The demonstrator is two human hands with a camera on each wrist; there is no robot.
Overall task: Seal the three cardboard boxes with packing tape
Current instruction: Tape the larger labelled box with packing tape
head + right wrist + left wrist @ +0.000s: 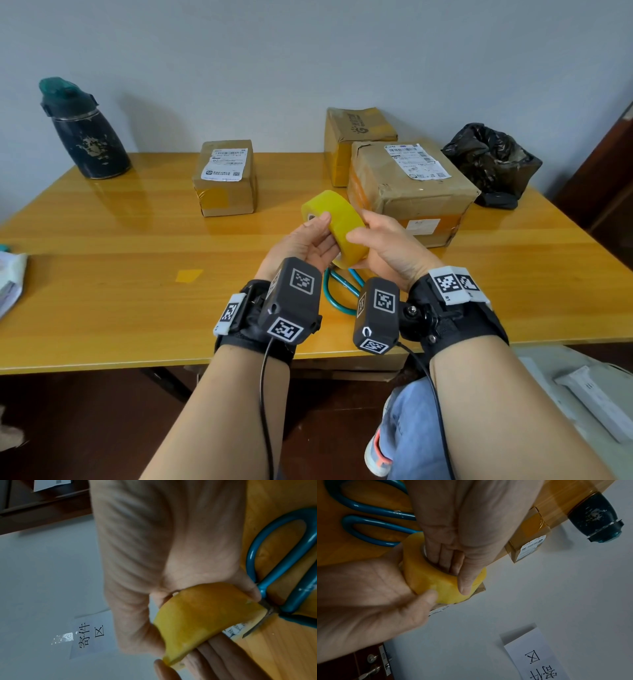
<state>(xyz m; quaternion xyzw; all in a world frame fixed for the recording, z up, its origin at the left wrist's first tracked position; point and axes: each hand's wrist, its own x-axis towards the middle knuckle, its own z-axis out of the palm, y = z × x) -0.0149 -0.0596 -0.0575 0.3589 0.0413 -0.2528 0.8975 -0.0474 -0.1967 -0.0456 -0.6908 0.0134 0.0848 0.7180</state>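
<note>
I hold a yellow roll of packing tape [337, 222] in both hands above the table's front middle. My left hand [317, 236] grips it with fingers [447, 555] inside the core and the thumb on the outer face. My right hand [370, 240] grips the other side, its thumb [428, 596] lying on the tape [197, 622]. Three cardboard boxes stand behind: a small one [224, 178] at centre, a large one [411, 185] just beyond the roll, and a third [356, 133] behind it by the wall.
Teal-handled scissors [339, 291] lie on the table [102, 308] under my hands. A dark bottle [84, 130] stands far left, a black bag [489, 161] far right. A yellow tape scrap [189, 275] and a white packet [10, 281] lie to the left.
</note>
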